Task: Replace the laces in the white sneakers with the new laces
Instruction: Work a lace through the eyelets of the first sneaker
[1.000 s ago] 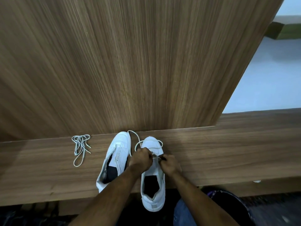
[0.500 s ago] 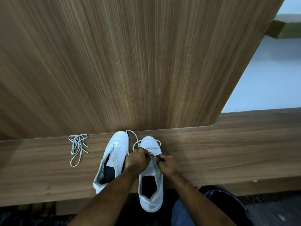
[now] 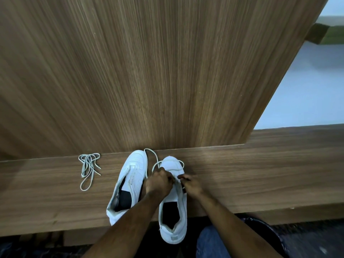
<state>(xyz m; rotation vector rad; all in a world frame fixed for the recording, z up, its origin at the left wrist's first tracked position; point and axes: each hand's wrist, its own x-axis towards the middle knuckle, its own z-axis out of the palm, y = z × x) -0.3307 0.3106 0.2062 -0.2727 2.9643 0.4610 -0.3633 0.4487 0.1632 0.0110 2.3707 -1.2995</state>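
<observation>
Two white sneakers stand side by side on a wooden ledge, toes toward the wall. The left sneaker (image 3: 130, 181) has no lace in it. The right sneaker (image 3: 174, 216) hangs its heel over the ledge's front edge. My left hand (image 3: 159, 183) is curled over its eyelet area and grips a white lace (image 3: 151, 155) that loops out past the toe. My right hand (image 3: 190, 184) pinches the lace at the sneaker's right eyelets. A loose bundle of greyish laces (image 3: 89, 168) lies to the left of the shoes.
The wooden ledge (image 3: 260, 175) runs left to right, backed by a tall wooden panel (image 3: 149, 71). A pale wall and floor area (image 3: 307, 94) shows at the right. My jeans-clad knee (image 3: 212, 243) and a dark round bin (image 3: 268, 237) sit below the ledge.
Both hands have stayed on the right sneaker, shifting slightly while working the lace. The view has drifted a little; the loose laces and left sneaker have not moved.
</observation>
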